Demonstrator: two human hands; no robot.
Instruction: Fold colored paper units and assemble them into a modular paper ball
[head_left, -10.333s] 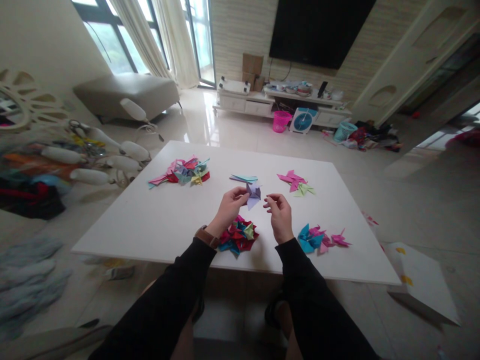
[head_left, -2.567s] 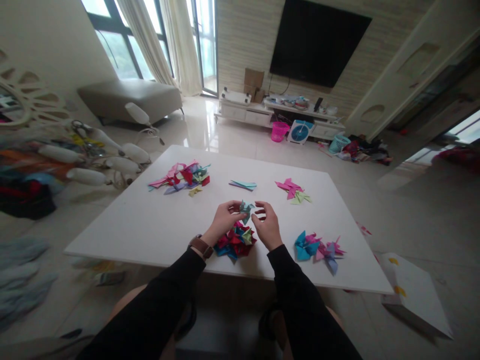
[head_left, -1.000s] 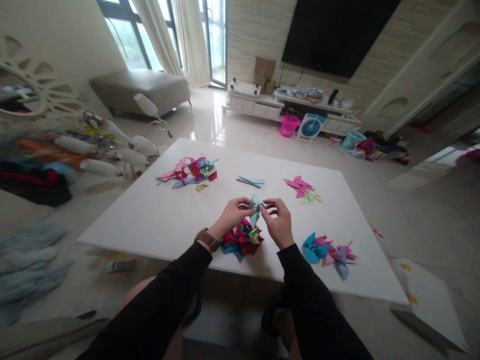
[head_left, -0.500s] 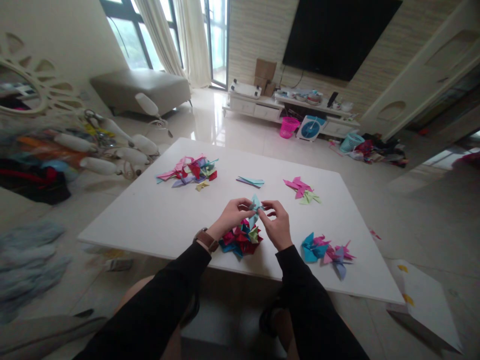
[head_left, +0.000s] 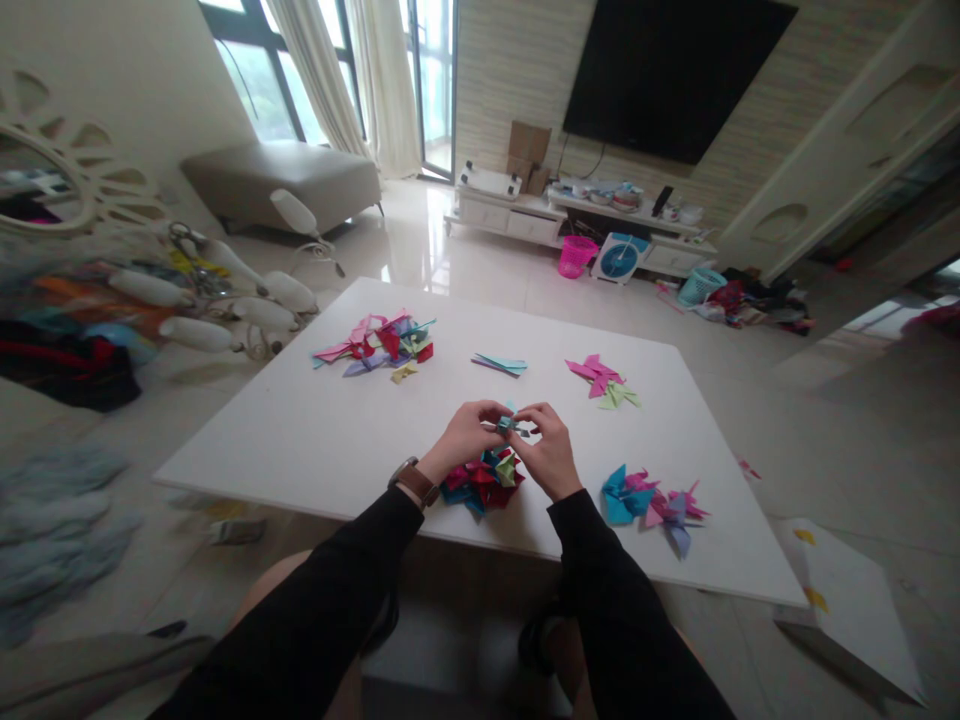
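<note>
My left hand (head_left: 474, 430) and right hand (head_left: 547, 452) pinch the blue paper (head_left: 505, 424) — now tipped, less visible — so its shaping seems unfinished.

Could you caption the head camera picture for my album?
Left hand and right hand together hold a small blue-green folded paper over a white table dotted with colourful paper piles.

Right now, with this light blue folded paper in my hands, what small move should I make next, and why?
I'd probably ease the right hand back slightly while the left hand holds the light blue paper: both hands pinch it and hide much of it, so its folds might be easier to check.
</note>
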